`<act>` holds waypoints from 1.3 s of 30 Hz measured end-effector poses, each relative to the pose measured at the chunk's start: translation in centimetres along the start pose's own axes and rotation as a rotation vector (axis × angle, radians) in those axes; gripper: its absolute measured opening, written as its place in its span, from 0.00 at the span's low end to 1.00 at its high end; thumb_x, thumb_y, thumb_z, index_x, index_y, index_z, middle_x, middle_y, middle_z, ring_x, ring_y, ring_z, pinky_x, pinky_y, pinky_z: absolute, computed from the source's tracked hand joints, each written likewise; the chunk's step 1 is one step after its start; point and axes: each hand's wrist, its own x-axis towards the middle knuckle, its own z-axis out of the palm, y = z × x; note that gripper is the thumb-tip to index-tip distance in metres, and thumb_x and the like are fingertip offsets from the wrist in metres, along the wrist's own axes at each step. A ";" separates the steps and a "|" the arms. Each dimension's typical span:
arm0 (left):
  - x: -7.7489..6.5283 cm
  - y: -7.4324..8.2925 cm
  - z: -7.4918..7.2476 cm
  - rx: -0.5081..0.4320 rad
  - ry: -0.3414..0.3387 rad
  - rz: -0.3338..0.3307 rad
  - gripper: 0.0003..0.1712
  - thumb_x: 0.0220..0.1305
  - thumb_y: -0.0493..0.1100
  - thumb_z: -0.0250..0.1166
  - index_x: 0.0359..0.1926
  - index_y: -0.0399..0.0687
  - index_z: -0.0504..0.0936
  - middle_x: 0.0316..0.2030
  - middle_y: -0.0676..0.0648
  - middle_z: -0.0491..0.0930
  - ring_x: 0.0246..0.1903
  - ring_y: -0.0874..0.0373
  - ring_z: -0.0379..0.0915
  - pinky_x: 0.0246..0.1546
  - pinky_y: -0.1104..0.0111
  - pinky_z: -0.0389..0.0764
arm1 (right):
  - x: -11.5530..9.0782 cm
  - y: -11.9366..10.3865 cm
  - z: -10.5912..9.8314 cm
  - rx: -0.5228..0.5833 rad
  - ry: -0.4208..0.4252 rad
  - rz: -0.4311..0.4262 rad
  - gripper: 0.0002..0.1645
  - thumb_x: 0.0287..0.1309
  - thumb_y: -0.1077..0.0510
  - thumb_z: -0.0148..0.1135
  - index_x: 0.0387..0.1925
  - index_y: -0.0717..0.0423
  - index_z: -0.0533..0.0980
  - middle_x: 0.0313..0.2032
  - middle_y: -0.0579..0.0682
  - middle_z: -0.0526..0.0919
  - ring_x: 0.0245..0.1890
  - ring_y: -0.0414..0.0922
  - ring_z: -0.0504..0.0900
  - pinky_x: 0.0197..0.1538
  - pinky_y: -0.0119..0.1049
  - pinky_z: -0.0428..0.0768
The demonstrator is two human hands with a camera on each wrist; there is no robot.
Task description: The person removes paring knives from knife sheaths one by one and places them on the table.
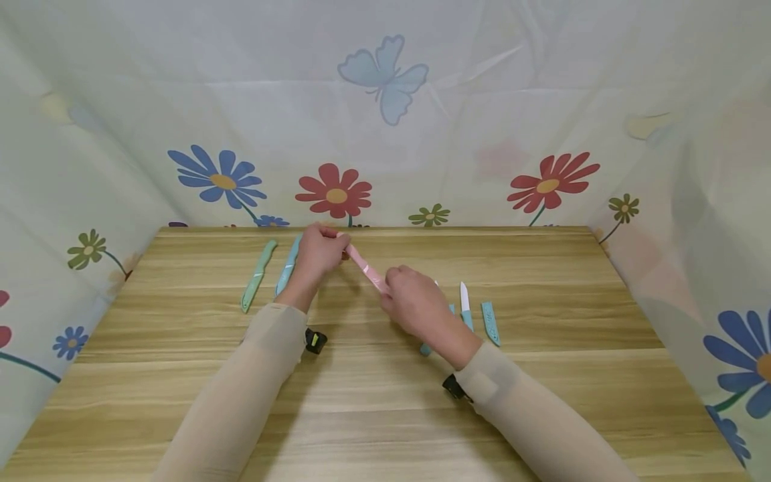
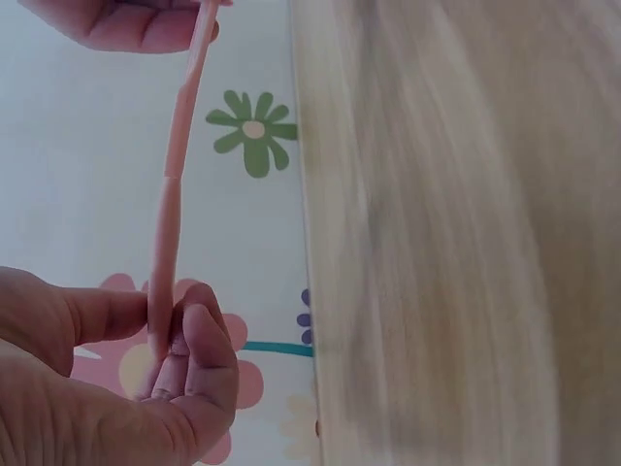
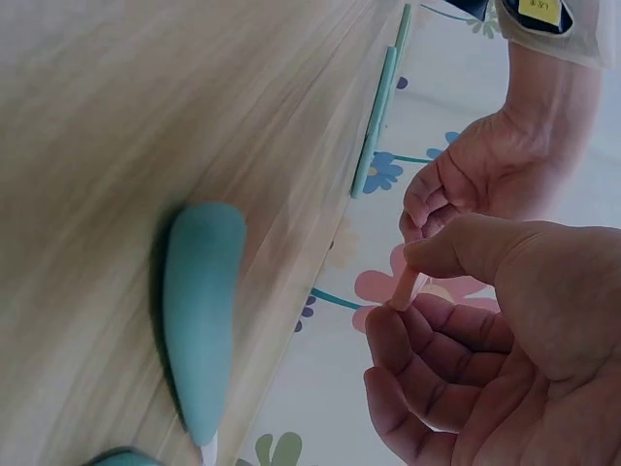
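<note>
A pink knife (image 1: 365, 268) in its pink sheath is stretched between both hands above the table. My left hand (image 1: 319, 251) pinches the handle's far end between thumb and fingers, as the left wrist view shows on the pink handle (image 2: 165, 243). At the other end, my right hand (image 1: 418, 301) pinches the sheath's tip with thumb and forefinger; in the right wrist view only a short pink piece (image 3: 405, 289) shows there. Beneath the right forearm lies a turquoise knife (image 1: 425, 349), mostly hidden. Beside it is an uncovered knife (image 1: 464, 298) with a white blade.
A loose turquoise sheath (image 1: 490, 323) lies right of the uncovered knife. Left of the left hand lie a green sheathed knife (image 1: 259, 276) and a light blue one (image 1: 287, 271), partly covered by that hand. The wooden table (image 1: 373, 415) meets a flower-printed curtain (image 1: 458, 161) behind.
</note>
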 end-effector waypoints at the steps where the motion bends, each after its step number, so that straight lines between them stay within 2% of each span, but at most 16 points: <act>1: -0.1 -0.1 0.0 -0.027 -0.001 -0.002 0.19 0.75 0.40 0.64 0.57 0.32 0.73 0.47 0.36 0.80 0.40 0.47 0.87 0.42 0.61 0.88 | -0.1 0.1 0.0 0.009 0.001 0.001 0.09 0.68 0.57 0.70 0.39 0.60 0.80 0.31 0.49 0.77 0.24 0.44 0.75 0.25 0.34 0.76; 4: -0.4 -0.3 0.1 -0.095 -0.007 -0.009 0.19 0.76 0.40 0.64 0.59 0.31 0.72 0.48 0.35 0.79 0.37 0.50 0.87 0.44 0.60 0.88 | -0.4 0.4 -0.1 0.026 0.002 0.006 0.11 0.68 0.57 0.71 0.43 0.61 0.81 0.33 0.50 0.79 0.25 0.43 0.76 0.26 0.33 0.77; 11: -1.6 -0.3 0.2 -0.225 -0.034 -0.056 0.20 0.77 0.40 0.64 0.61 0.31 0.72 0.50 0.34 0.79 0.38 0.50 0.87 0.40 0.65 0.88 | -1.2 1.3 -0.4 0.057 0.048 0.028 0.15 0.66 0.57 0.72 0.51 0.60 0.84 0.38 0.50 0.83 0.29 0.44 0.78 0.32 0.34 0.79; 20: -2.9 -0.1 0.3 -0.319 -0.052 -0.132 0.24 0.77 0.40 0.65 0.65 0.34 0.67 0.54 0.35 0.77 0.40 0.50 0.88 0.42 0.64 0.88 | -2.1 2.7 -0.6 0.089 0.161 -0.025 0.13 0.62 0.61 0.72 0.48 0.59 0.86 0.36 0.49 0.83 0.29 0.43 0.77 0.33 0.35 0.79; 29: -4.2 -0.4 0.4 -0.438 -0.094 -0.153 0.24 0.78 0.39 0.63 0.65 0.35 0.64 0.54 0.34 0.78 0.44 0.47 0.87 0.46 0.62 0.88 | -2.8 4.2 -0.8 0.078 0.238 -0.092 0.11 0.60 0.62 0.73 0.45 0.59 0.87 0.37 0.49 0.84 0.34 0.44 0.80 0.39 0.39 0.83; 35: -4.9 -0.7 0.6 -0.500 -0.141 -0.176 0.19 0.80 0.41 0.61 0.61 0.34 0.68 0.54 0.34 0.79 0.46 0.46 0.86 0.50 0.61 0.87 | -3.2 5.1 -1.0 0.090 0.285 -0.121 0.12 0.60 0.63 0.74 0.45 0.59 0.87 0.39 0.50 0.85 0.37 0.47 0.82 0.41 0.42 0.84; 39: -5.5 -0.7 0.7 -0.540 -0.166 -0.189 0.19 0.80 0.41 0.60 0.61 0.34 0.69 0.54 0.34 0.79 0.48 0.46 0.86 0.52 0.61 0.86 | -3.5 5.7 -1.1 0.079 0.333 -0.166 0.11 0.60 0.64 0.74 0.45 0.60 0.87 0.39 0.51 0.86 0.38 0.49 0.82 0.42 0.43 0.84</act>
